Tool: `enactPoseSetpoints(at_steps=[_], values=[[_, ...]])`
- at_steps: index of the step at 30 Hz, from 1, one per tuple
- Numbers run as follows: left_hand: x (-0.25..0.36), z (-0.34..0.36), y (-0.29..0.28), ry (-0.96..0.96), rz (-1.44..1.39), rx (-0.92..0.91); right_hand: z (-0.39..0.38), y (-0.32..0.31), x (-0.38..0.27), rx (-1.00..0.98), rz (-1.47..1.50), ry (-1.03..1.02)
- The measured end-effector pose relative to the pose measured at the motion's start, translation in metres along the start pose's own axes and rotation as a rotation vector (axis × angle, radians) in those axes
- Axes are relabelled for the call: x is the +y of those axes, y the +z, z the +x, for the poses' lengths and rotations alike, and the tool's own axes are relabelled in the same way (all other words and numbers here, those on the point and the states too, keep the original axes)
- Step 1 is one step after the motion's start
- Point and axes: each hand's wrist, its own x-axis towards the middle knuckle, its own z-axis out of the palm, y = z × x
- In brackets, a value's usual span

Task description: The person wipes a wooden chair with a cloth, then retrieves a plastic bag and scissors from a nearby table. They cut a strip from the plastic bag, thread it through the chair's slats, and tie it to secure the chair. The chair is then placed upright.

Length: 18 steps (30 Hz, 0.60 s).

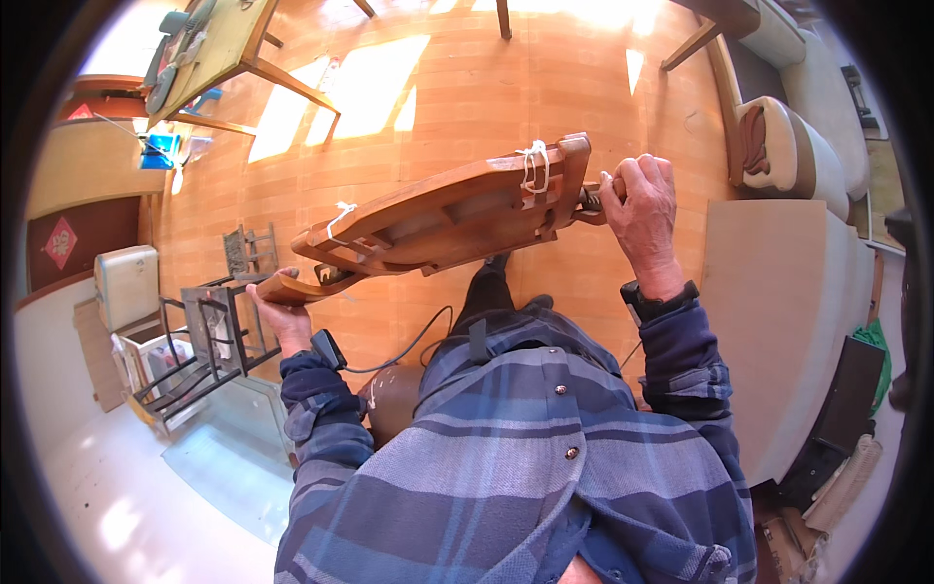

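Observation:
A brown wooden piece of furniture (457,216), apparently a chair with a slatted panel and curved side arms, is held tilted in front of my body, its right end farther off. White cords (535,167) are tied round the frame at its right side, and another white cord (340,220) near its left. My left hand (285,319) is closed round the curved wooden arm at the left end. At the right end my right hand (644,201) has its fingers curled on the other arm, beside a dark metal fitting. The underside is mostly hidden.
A wooden table (219,54) stands far left, a blue box (160,151) near its legs. Dark-framed chairs (209,326) and a glass panel (229,453) are at left. A large beige board (769,321) lies right, below a cream sofa (773,146). A cable (409,350) runs near my left wrist.

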Motion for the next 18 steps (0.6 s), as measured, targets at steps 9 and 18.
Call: enactPoseSetpoints(at_steps=[9, 18], values=[[-0.001, 0.015, 0.050, 0.139, 0.016, 0.229, 0.040, 0.012, -0.002, -0.032, 0.004, 0.004], [0.008, 0.054, 0.103, 0.167, 0.015, 0.069, 0.030, -0.002, 0.015, -0.046, -0.104, 0.129]])
